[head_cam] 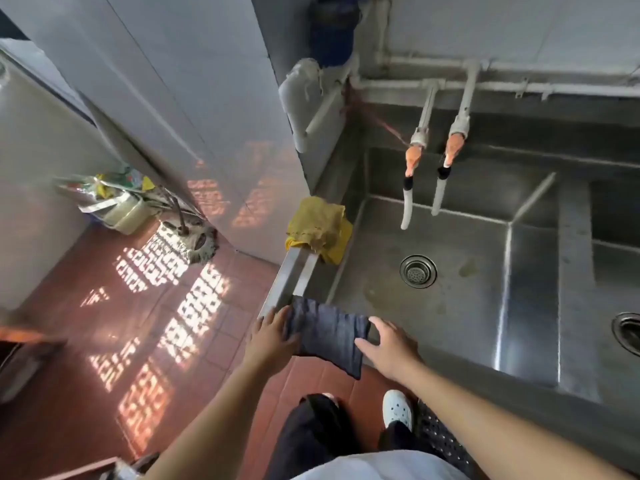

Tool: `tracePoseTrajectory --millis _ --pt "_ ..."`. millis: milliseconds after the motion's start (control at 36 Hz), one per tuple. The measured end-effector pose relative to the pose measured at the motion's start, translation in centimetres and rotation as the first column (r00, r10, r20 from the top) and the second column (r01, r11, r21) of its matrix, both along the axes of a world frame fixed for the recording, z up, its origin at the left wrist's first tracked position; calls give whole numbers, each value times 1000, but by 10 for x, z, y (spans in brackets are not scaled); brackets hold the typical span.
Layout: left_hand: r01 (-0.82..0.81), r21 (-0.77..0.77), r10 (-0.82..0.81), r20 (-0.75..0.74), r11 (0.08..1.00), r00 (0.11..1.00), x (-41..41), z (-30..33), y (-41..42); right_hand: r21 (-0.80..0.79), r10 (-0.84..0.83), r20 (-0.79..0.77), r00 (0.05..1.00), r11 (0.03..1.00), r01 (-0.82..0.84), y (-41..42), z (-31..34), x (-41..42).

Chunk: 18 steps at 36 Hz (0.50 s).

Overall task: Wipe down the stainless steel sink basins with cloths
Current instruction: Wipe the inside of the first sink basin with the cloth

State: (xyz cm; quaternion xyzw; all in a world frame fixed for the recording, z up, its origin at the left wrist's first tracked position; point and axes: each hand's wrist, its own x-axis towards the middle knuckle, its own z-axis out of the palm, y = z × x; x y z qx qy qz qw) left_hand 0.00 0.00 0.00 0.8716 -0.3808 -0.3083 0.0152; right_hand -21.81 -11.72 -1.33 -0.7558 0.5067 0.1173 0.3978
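A dark blue-grey cloth lies draped over the near left corner of the stainless steel sink. My left hand rests on its left edge, fingers spread. My right hand touches its right edge, fingers also apart, over the basin's front rim. Neither hand clearly grips the cloth. A crumpled yellow cloth sits on the sink's left rim, farther back. The left basin has a round drain and some yellowish stains. A second basin with its drain lies to the right.
Two taps with orange handles and white hoses hang over the left basin's back. A white tiled wall stands left of the sink. On the red tiled floor lie a mop head and a bag of items. A black mat lies underfoot.
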Motion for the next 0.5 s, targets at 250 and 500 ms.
tracePoseTrajectory --millis 250,500 --pt "332 -94 -331 31 938 943 32 -3 -47 208 -144 -160 977 962 176 -29 -30 49" --pt "716 65 -717 -17 695 697 65 -12 -95 143 -301 -27 953 943 302 -25 -1 64"
